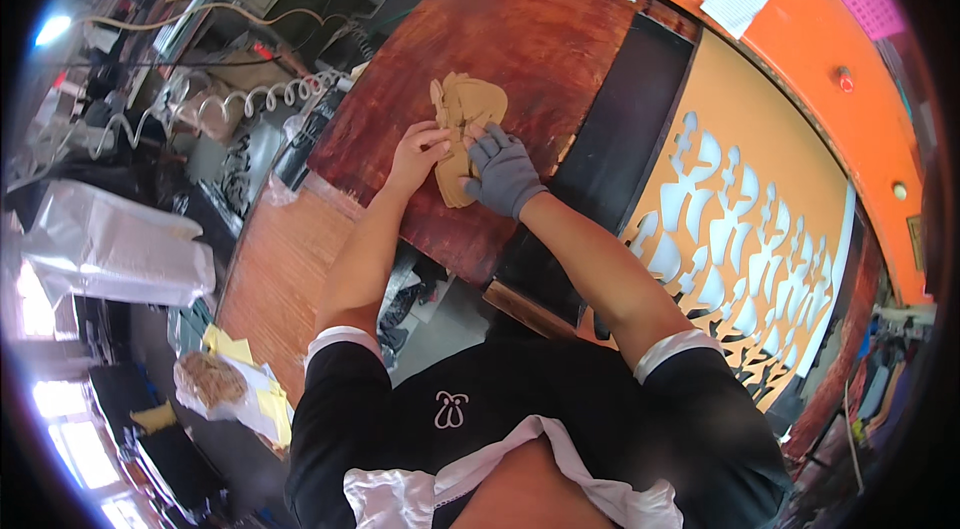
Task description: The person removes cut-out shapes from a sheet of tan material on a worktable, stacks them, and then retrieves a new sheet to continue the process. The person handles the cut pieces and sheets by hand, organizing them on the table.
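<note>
A stack of tan, curved cut-out pieces [468, 101] lies on the worn reddish-brown board, its layers slightly fanned at the edges. My bare left hand [418, 157] grips the left side of this stack with curled fingers. Against its right side is my right hand [506, 170], in a grey glove that leaves some fingertips bare; those fingers close on the pieces near the middle. Between the two hands the lower part of the stack shows, while the fingers cover some of its edges.
Right of the brown board [500, 19] runs a black strip [625, 119]. Beyond it lies a tan sheet [715, 94] with many shapes cut out. An orange machine beam [800, 39] borders the far right. A white coiled hose [215, 109] hangs at left, above a wooden tabletop [290, 259].
</note>
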{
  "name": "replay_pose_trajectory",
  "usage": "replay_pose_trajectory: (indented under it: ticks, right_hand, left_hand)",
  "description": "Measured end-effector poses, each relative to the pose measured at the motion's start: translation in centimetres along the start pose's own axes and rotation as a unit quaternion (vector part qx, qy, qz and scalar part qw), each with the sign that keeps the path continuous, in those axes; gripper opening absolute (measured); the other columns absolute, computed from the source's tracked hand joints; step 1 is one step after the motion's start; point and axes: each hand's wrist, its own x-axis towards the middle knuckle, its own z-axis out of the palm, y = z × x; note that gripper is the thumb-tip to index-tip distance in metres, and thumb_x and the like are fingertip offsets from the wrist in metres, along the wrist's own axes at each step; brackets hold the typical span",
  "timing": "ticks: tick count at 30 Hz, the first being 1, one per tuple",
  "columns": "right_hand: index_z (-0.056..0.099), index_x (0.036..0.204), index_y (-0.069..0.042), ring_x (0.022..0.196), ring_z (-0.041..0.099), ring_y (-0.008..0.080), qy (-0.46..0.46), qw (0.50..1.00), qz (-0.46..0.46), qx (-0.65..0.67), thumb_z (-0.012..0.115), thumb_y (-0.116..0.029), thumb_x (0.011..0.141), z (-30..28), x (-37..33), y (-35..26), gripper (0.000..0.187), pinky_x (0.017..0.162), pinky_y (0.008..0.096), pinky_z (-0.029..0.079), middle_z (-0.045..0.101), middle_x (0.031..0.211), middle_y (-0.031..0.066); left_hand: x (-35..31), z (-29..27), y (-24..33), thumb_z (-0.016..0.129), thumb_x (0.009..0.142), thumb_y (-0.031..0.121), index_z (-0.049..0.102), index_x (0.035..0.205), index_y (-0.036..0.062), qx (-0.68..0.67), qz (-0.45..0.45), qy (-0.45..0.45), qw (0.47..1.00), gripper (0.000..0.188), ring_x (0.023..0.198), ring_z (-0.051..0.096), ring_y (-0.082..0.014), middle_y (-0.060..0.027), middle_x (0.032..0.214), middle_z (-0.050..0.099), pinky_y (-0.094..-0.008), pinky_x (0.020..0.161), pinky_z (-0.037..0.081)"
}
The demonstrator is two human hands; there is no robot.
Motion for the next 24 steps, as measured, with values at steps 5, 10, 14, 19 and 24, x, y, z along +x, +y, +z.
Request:
replay_pose_trajectory:
  ticks: [5,10,14,19,24]
  right_hand:
    - [0.046,0.128,-0.002,0.128,0.031,0.0314,-0.026,1.0,0.002,0.001,0.055,-0.045,0.08,0.2,-0.3,0.1,0.065,0.104,0.0423,0.027,0.038,0.138,0.0134]
    - [0.044,0.129,-0.001,0.127,0.032,0.037,-0.012,1.0,0.008,0.02,0.059,-0.041,0.08,0.3,-0.2,0.2,0.065,0.105,0.0445,0.027,0.037,0.138,0.0156]
    - [0.046,0.129,-0.001,0.126,0.035,0.0362,-0.001,1.0,-0.001,-0.011,0.059,-0.043,0.079,0.0,0.0,-0.3,0.066,0.103,0.0444,0.029,0.039,0.137,0.0151]
    - [0.049,0.126,-0.001,0.124,0.037,0.036,-0.03,0.999,0.01,-0.025,0.059,-0.041,0.079,-0.7,0.4,-0.9,0.063,0.102,0.0439,0.031,0.042,0.136,0.0148]
    - [0.051,0.122,0.0,0.122,0.039,0.038,-0.013,0.998,0.047,0.03,0.065,-0.035,0.073,-0.9,1.0,-1.6,0.062,0.102,0.0439,0.033,0.043,0.134,0.0152]
  left_hand:
    - [1.3,-0.4,-1.1,0.069,0.076,0.012,0.067,0.091,0.0078,0.009,0.036,-0.039,0.999,0.016,0.087,0.055,-0.0182,-0.0077,0.102,0.049,-0.029,0.078,0.047]
    - [2.8,-0.7,-1.2,0.068,0.076,0.013,0.065,0.087,0.0075,0.052,0.109,-0.048,0.992,0.013,0.085,0.055,-0.0195,-0.0074,0.095,0.051,-0.0291,0.073,0.045]
    - [2.8,-0.9,-0.7,0.063,0.08,0.013,0.064,0.089,0.0072,0.052,0.097,-0.069,0.992,0.01,0.085,0.054,-0.0236,-0.0094,0.091,0.053,-0.0316,0.073,0.045]
    - [4.0,-2.0,-1.3,0.06,0.083,0.017,0.063,0.087,0.0085,0.006,0.114,-0.113,0.987,0.009,0.086,0.057,-0.0255,-0.0082,0.093,0.053,-0.0334,0.073,0.046]
    - [3.4,-2.1,-0.6,0.064,0.082,0.019,0.056,0.095,0.0054,0.012,0.051,-0.169,0.984,0.021,0.085,0.056,-0.023,-0.0075,0.099,0.049,-0.0331,0.071,0.046]
